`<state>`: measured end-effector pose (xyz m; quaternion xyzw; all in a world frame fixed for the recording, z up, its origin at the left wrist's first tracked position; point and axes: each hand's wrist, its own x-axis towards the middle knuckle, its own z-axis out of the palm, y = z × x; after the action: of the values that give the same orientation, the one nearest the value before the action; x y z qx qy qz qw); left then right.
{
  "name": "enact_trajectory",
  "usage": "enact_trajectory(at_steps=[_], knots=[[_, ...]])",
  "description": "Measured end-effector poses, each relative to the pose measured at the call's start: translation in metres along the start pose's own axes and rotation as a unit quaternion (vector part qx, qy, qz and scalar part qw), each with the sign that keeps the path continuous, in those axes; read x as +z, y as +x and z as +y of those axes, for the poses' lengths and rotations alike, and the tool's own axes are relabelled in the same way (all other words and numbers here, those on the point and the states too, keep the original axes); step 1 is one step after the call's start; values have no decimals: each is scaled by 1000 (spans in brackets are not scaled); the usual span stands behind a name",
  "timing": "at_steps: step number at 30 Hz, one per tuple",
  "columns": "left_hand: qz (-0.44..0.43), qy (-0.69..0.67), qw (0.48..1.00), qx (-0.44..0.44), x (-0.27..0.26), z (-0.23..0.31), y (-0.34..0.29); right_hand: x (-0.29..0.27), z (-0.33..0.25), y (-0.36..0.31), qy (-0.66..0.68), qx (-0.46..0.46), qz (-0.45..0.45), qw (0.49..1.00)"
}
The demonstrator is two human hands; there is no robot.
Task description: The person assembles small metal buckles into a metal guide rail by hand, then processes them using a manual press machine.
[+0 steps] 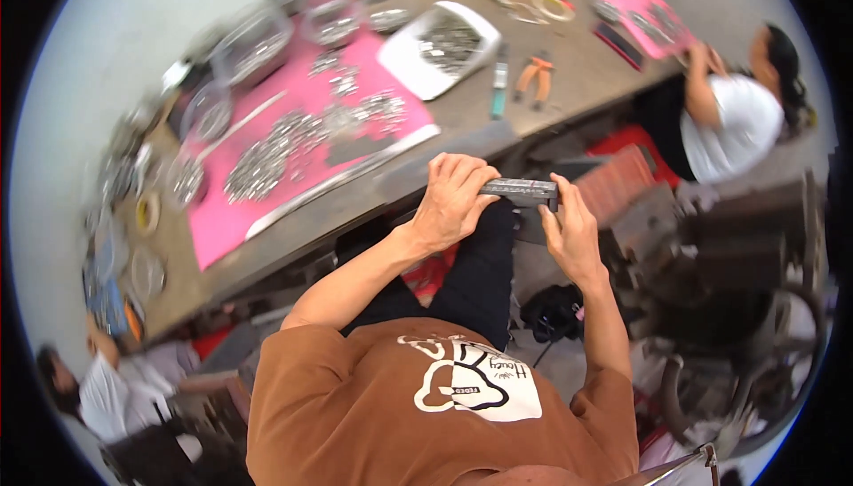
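A dark grey, narrow rectangular block (520, 189) with a row of fine marks along its upper face is held level in front of my body, off the table. My left hand (453, 200) is closed round its left end, fingers on top and thumb below. At the other end my right hand (573, 224) pinches the block between thumb and fingers. What kind of tool or fixture it is, I cannot make out. Beyond my left hand, many small shiny metal pieces (267, 162) lie in heaps on a pink mat (218, 211).
On the table (187, 282) stand a white tray of metal pieces (426, 86), clear tubs (253, 42), orange-handled pliers (536, 77) and a green-handled tool (499, 86). Co-workers sit at the far right (733, 122) and lower left (124, 388). Dark machinery (729, 282) stands at my right.
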<state>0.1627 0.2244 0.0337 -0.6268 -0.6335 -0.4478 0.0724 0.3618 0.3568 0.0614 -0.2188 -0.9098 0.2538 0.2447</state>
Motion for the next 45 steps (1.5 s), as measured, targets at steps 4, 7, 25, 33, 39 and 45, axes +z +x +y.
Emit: enact_trajectory(at_steps=[4, 7, 25, 33, 39, 45], knots=[[49, 76, 989, -119, -70, -23, -73, 72, -34, 46, 58, -132, -84, 986], [61, 109, 976, -176, -109, -36, -116, 123, -63, 62, 86, -209, -125, 966], [96, 189, 954, -210, -137, -77, -139, 223, -102, 83, 67, -227, -25, 971], [197, 119, 963, -141, -141, -60, -168, 221, -105, 86, 56, -251, 2, 966], [431, -93, 829, -344, -153, -25, -211, 224, -102, 84, 50, -250, 8, 967], [270, -317, 771, -482, -168, -25, -209, 224, -101, 83, 48, -251, 10, 967]])
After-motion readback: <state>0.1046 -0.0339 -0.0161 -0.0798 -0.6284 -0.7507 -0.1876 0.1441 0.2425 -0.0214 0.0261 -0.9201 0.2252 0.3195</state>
